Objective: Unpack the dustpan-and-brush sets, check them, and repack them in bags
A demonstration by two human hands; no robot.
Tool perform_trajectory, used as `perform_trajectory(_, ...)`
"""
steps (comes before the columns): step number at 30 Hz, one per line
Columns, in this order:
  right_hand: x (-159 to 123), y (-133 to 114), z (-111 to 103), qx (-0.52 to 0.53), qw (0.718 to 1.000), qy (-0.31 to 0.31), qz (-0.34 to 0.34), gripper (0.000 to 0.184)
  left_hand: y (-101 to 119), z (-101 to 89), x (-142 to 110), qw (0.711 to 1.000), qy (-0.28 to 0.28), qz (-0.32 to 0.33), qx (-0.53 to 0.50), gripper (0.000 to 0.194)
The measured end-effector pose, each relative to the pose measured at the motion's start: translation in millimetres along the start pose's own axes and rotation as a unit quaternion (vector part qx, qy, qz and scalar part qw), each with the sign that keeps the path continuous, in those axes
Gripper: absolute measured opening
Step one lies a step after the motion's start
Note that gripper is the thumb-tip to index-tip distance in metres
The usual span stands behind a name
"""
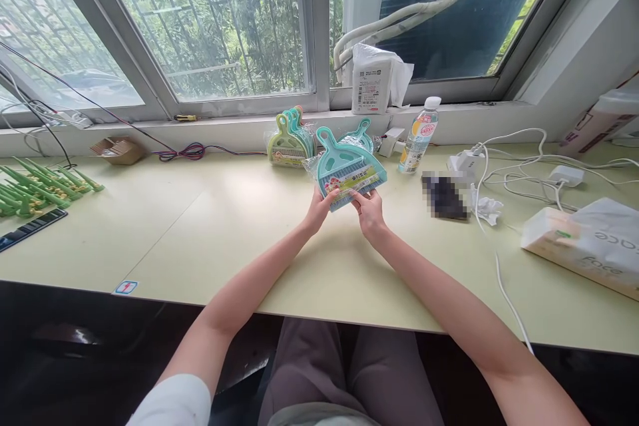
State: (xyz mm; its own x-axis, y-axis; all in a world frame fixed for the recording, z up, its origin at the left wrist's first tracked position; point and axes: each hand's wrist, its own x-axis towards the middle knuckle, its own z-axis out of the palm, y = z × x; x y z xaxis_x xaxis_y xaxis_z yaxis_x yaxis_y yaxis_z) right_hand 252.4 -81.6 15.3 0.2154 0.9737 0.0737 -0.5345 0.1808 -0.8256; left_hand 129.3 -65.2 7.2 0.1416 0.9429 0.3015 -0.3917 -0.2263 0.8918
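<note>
Between my two hands is a teal mini dustpan and brush set [344, 163] in clear wrap, with a printed label across its front. My left hand [319, 208] grips its lower left edge, thumb on the front. My right hand [368, 210] grips the lower edge further right, thumb on the label side. The set is tilted, handle pointing up and left, above the table. Just behind it, partly hidden, is another teal wrapped set [363, 130]. To its left a row of wrapped sets [289, 143] stands upright, a yellow-green one in front and teal ones behind.
A drink bottle [419, 135], a blurred dark phone [446, 196], white cables [519, 176] and a tissue pack [584, 239] lie to the right. Green plastic pieces [40, 190] and a small cardboard box [117, 151] are at left. The table [200, 239] meets the windowsill.
</note>
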Motion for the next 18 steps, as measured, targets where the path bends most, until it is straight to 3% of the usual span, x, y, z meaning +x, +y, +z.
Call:
perform_trajectory(10,4.4,2.8,-2.9,-0.014,1.000,0.004,0.011,0.047,-0.7,-0.7,0.3,1.000,0.018,-0.006,0.011,0.052)
perform_trajectory(16,22.0,2.0,-14.5,-0.060,0.995,-0.049,0.060,0.022,10.4,-12.0,8.0,0.995,0.074,-0.059,-0.008,0.052)
perform_trajectory(18,31.7,-3.6,-25.6,-0.115,0.992,-0.029,0.032,0.018,15.9,-21.8,12.6,0.993,0.096,-0.069,-0.025,0.052)
